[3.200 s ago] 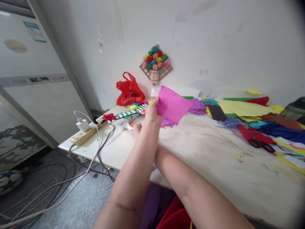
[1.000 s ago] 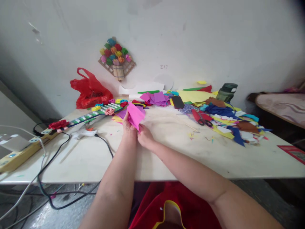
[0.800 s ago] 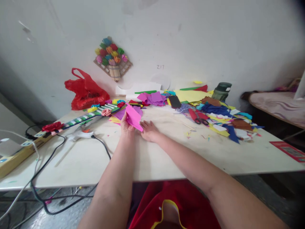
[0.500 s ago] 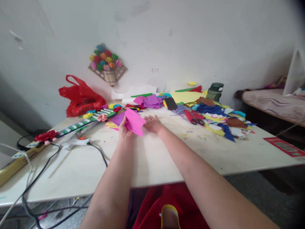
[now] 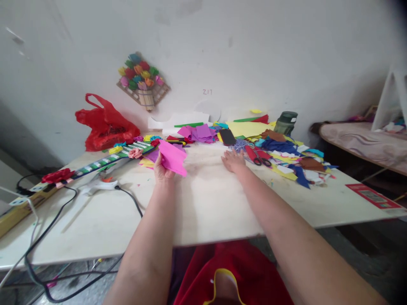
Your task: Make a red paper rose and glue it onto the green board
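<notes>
A sheet of bright pink paper (image 5: 173, 157) is held in my left hand (image 5: 163, 171), raised a little above the table, with the thumb on its left edge. Behind it, purple paper (image 5: 151, 156) and yellow sheets (image 5: 146, 162) lie on the tabletop. My right hand (image 5: 234, 161) rests palm down on the table with its fingers apart, holding nothing. Close by its fingertips are a tangle of lilac yarn (image 5: 241, 145) and red scissors (image 5: 258, 156) with dark handles. A black phone (image 5: 227, 137) lies just beyond.
Coloured scraps (image 5: 286, 152) are heaped at the right, before a green bottle (image 5: 285, 123). At the left are a red plastic bag (image 5: 106, 127), a flower-trimmed green-and-white strip (image 5: 108, 163), a white glue gun (image 5: 100, 185) and its black cord (image 5: 132, 199). A red printed card (image 5: 373, 196) lies near the right edge.
My right hand has swept rightward across the tabletop, from beside the pink paper to near the scissors. My left hand keeps hold of the pink paper, shifted slightly left.
</notes>
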A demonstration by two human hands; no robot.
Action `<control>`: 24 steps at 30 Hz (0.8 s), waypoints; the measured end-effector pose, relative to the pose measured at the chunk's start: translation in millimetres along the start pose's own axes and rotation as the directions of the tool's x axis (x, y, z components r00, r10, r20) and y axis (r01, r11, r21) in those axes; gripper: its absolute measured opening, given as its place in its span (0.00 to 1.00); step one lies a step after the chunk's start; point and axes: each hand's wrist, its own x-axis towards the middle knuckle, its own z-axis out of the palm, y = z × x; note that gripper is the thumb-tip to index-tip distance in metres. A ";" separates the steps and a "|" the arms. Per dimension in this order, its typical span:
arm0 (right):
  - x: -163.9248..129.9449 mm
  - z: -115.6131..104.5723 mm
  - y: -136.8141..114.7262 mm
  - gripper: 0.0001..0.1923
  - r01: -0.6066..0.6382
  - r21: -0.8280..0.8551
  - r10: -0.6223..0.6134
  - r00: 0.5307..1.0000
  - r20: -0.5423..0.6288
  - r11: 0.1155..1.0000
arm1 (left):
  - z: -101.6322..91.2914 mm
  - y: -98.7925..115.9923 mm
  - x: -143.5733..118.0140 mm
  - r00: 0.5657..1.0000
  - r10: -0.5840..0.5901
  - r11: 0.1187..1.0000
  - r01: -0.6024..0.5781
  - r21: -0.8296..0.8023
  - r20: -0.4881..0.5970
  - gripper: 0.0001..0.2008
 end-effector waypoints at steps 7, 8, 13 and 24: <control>3.1 -21.5 -22.7 0.29 -0.089 -0.067 0.083 0.993 -0.083 0.994 | -1.5 -2.7 4.3 0.999 0.001 1.000 -0.001 0.015 0.041 0.13; 1.6 -24.9 -36.8 0.29 -0.003 -0.040 -0.001 0.996 -0.091 0.999 | -1.1 -3.5 4.2 0.999 -0.006 1.000 0.005 0.008 0.040 0.13; -10.5 -26.7 -127.6 0.28 0.414 0.120 -0.407 0.910 -0.082 0.902 | 3.2 -3.3 0.4 1.000 -0.013 1.000 0.013 -0.003 -0.014 0.11; 7.5 0.0 -94.9 0.30 0.317 0.178 -0.306 0.948 -0.084 0.932 | 8.6 -5.7 -9.5 0.994 -0.083 0.996 0.084 0.011 -0.068 0.08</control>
